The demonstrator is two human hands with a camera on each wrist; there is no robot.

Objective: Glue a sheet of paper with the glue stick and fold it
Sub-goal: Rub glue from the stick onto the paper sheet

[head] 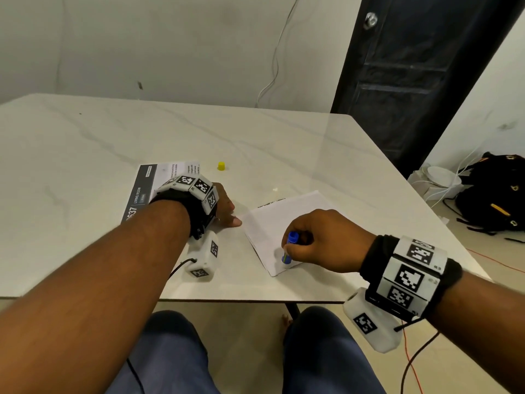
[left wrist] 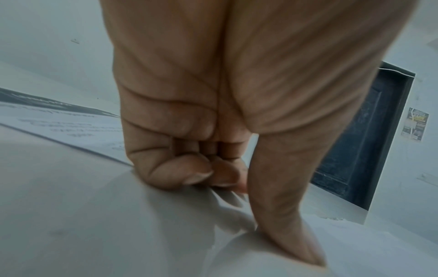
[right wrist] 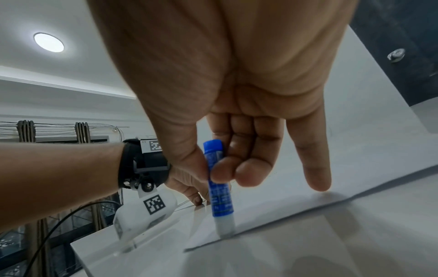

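Observation:
A white sheet of paper (head: 287, 220) lies on the marble table (head: 113, 137) in front of me. My right hand (head: 309, 245) pinches a blue glue stick (head: 291, 245) upright, its pale tip down on the sheet's near corner. In the right wrist view, thumb and two fingers of the right hand (right wrist: 213, 180) hold the glue stick (right wrist: 219, 196) while the little finger points down at the paper (right wrist: 296, 202). My left hand (head: 227, 211) rests at the sheet's left corner; its fingers (left wrist: 189, 172) are curled and the thumb presses the paper (left wrist: 367, 243).
A yellow cap (head: 221, 166) stands on the table beyond my left hand. A printed sheet with a dark band (head: 147, 183) lies under my left wrist. A dark door (head: 412, 66), a black backpack (head: 494, 194) and floor cables are at the right.

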